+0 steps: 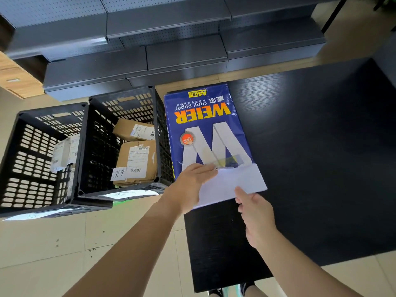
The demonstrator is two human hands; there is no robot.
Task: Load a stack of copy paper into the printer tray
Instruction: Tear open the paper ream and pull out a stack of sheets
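On the black table [310, 146], one blue ream [205, 129] lies along the left edge. My left hand [189, 187] and right hand [257, 219] pinch the protruding sheets [233, 185]. Two crates [120, 138] stand left; table's right side is bare.

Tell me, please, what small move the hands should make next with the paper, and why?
Probably draw the white sheets further out of the blue ream wrapper toward the body. The sheets stick only partway out of its torn near end; the left hand rests at the opening, and the right hand has a grip on the sheets' near edge. No printer tray is in view.
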